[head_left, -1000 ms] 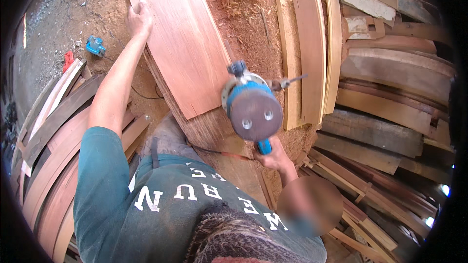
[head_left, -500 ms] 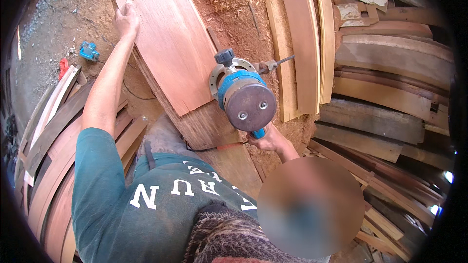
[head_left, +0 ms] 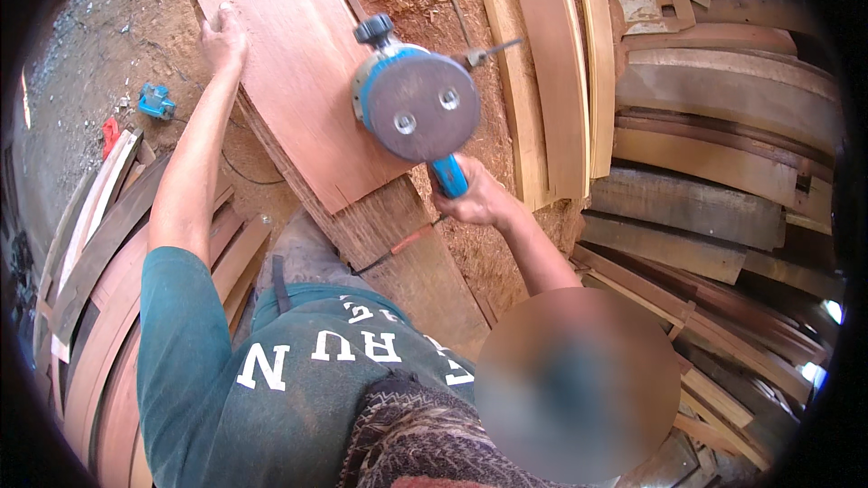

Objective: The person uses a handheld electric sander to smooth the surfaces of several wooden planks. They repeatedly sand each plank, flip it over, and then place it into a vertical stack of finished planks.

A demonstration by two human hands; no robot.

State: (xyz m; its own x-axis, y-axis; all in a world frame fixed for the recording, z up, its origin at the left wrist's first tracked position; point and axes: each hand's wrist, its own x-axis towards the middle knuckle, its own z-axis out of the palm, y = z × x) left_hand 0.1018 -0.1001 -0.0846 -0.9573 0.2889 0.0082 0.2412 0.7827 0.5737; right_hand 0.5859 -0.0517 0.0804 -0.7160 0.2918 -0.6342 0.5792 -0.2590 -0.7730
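Observation:
My right hand (head_left: 475, 194) is closed round the blue handle of a router (head_left: 423, 107). The router has a round, dusty brown top, a blue body, a black knob and a thin metal rod sticking out to the right. It sits at the right edge of a reddish wooden board (head_left: 298, 81); its base is mostly hidden beneath the body. My left hand (head_left: 223, 39) grips the board's left edge farther up, its fingers partly out of sight. The board lies on a rougher brown plank (head_left: 384, 221).
Several cut wooden pieces (head_left: 551, 81) lie on sawdust to the right, beside stacked curved boards (head_left: 723, 95). More curved strips (head_left: 108, 307) are piled at left. A small blue power tool (head_left: 156, 101) with a cord rests on the ground. A dark cord (head_left: 371, 265) crosses the plank.
My right hand has moved the router up and to the left along the board's edge. My left hand keeps its hold on the board, with the view slightly shifted.

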